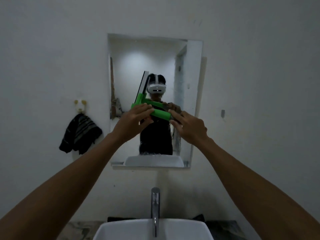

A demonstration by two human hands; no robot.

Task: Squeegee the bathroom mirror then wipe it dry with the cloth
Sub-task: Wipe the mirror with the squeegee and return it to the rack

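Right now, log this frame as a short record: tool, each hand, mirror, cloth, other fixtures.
tool: green squeegee, held up in front of the mirror, blade end pointing up
left hand: grips the squeegee near its head
right hand: fingertips at the handle's end
mirror: wall-mounted above the sink
cloth: dark striped cloth hanging on a wall hook, left of the mirror
fixtures: faucet, white sink
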